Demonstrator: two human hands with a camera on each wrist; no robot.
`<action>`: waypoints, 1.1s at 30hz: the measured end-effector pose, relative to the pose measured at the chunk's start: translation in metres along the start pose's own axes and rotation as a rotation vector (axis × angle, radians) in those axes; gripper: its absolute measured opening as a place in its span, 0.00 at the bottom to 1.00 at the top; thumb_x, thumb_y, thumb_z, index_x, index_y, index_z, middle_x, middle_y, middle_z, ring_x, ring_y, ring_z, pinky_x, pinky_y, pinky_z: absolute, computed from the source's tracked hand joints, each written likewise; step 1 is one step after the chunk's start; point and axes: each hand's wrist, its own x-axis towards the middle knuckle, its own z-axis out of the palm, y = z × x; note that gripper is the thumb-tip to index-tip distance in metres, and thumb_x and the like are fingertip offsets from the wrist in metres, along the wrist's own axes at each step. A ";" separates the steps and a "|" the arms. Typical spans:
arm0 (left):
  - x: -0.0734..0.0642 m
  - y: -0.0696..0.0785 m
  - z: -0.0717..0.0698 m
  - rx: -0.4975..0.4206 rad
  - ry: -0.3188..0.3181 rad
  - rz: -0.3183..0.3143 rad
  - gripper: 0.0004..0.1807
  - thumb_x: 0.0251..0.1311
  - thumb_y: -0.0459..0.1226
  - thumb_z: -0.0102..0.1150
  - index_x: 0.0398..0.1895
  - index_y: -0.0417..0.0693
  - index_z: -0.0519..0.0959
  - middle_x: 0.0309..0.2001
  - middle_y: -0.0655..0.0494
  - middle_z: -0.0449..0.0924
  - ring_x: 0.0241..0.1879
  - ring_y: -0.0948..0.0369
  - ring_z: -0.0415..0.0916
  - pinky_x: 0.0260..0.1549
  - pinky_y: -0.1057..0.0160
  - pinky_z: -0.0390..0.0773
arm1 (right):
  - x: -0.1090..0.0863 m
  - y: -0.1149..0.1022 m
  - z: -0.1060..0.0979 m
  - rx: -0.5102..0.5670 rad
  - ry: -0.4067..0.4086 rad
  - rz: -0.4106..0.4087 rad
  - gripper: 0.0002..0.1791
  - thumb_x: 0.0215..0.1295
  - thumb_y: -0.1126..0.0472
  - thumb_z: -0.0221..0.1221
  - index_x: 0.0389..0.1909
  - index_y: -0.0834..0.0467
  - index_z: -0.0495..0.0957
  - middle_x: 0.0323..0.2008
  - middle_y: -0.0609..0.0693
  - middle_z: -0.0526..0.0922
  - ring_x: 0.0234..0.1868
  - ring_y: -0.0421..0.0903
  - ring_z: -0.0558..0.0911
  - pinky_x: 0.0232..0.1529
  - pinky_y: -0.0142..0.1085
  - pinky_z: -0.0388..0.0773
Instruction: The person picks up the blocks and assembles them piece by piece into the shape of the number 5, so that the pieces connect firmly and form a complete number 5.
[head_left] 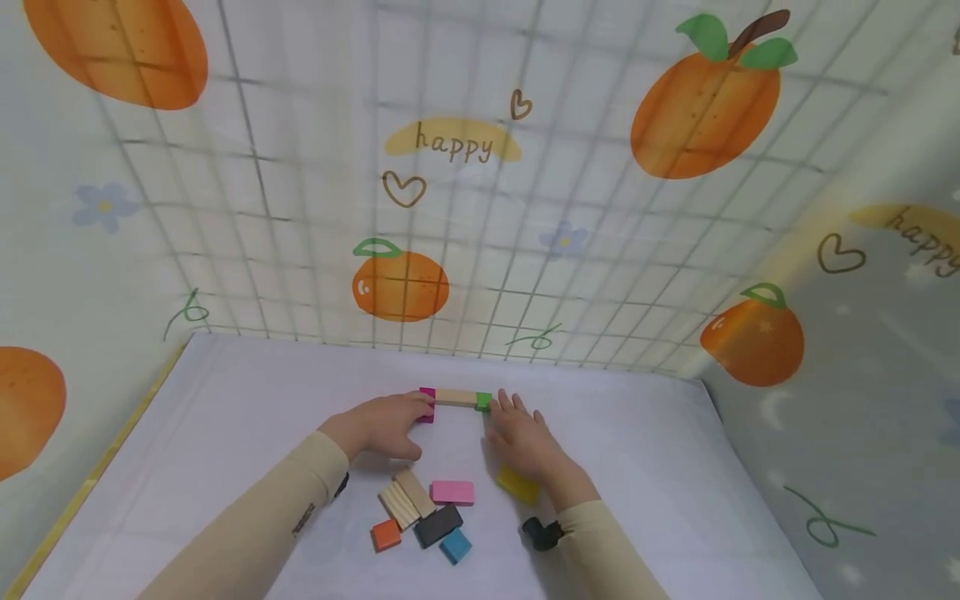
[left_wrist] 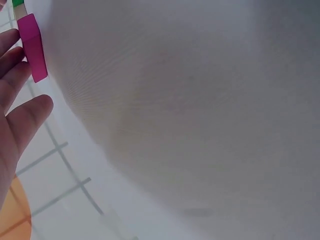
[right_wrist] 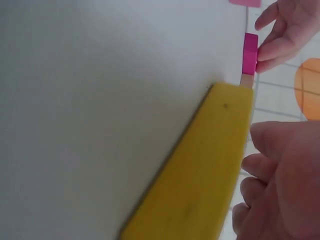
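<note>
A short row lies toward the back: a magenta block [head_left: 428,417], a plain wooden block [head_left: 456,398] and a green block [head_left: 483,402]. My left hand [head_left: 384,427] touches the row's left end. In the left wrist view its fingertips rest along the side of the magenta block [left_wrist: 34,50], with the thumb held apart. At the opposite end, my right hand [head_left: 522,437] has its fingertips right at the green block, fingers extended and holding nothing. A yellow block [head_left: 517,486] lies beneath the right wrist and looms large in the right wrist view.
Nearer me lie a pink block [head_left: 453,492], wooden blocks [head_left: 399,505], a black block [head_left: 438,526], an orange block [head_left: 386,536] and a blue block [head_left: 456,547]. A cloth printed with oranges [head_left: 401,286] hangs over a grid behind the white table [head_left: 247,400].
</note>
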 end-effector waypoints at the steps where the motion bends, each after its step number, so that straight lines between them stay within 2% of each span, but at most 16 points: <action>1: 0.000 0.001 0.000 -0.003 -0.003 0.001 0.37 0.55 0.48 0.66 0.70 0.51 0.72 0.76 0.59 0.64 0.74 0.57 0.63 0.72 0.53 0.65 | 0.000 0.000 0.001 -0.012 0.000 -0.011 0.35 0.77 0.44 0.50 0.79 0.51 0.57 0.81 0.49 0.49 0.82 0.54 0.46 0.77 0.63 0.45; 10: -0.001 0.002 0.004 0.005 0.003 -0.016 0.39 0.55 0.49 0.66 0.72 0.53 0.70 0.77 0.57 0.61 0.74 0.56 0.62 0.71 0.50 0.67 | 0.000 -0.006 0.002 -0.027 0.015 -0.006 0.35 0.76 0.44 0.51 0.79 0.52 0.57 0.81 0.51 0.51 0.82 0.56 0.48 0.77 0.64 0.45; 14: -0.003 0.000 0.004 -0.006 0.030 -0.015 0.41 0.56 0.49 0.67 0.74 0.54 0.67 0.77 0.57 0.59 0.73 0.56 0.63 0.70 0.50 0.68 | 0.000 -0.008 0.003 -0.021 0.005 0.004 0.36 0.76 0.43 0.51 0.79 0.51 0.56 0.81 0.50 0.50 0.82 0.55 0.47 0.77 0.62 0.45; 20: -0.004 -0.005 0.004 0.002 0.073 -0.003 0.42 0.57 0.49 0.67 0.76 0.55 0.65 0.80 0.59 0.55 0.76 0.57 0.58 0.72 0.51 0.66 | -0.001 -0.011 0.002 -0.015 -0.003 0.003 0.37 0.76 0.43 0.51 0.80 0.51 0.54 0.81 0.51 0.49 0.82 0.55 0.47 0.77 0.62 0.45; 27: -0.003 -0.007 0.007 0.000 0.024 -0.042 0.43 0.57 0.52 0.67 0.76 0.53 0.65 0.78 0.58 0.59 0.76 0.54 0.59 0.72 0.49 0.66 | -0.001 -0.011 0.001 -0.024 -0.009 0.006 0.38 0.76 0.43 0.51 0.80 0.52 0.54 0.81 0.52 0.49 0.82 0.56 0.47 0.77 0.63 0.45; 33: -0.004 -0.008 0.007 -0.011 0.006 -0.035 0.41 0.57 0.52 0.67 0.74 0.53 0.68 0.78 0.60 0.59 0.77 0.55 0.58 0.72 0.49 0.65 | 0.000 -0.009 0.002 -0.022 -0.014 -0.004 0.37 0.76 0.43 0.51 0.80 0.52 0.54 0.81 0.50 0.49 0.82 0.55 0.47 0.77 0.63 0.45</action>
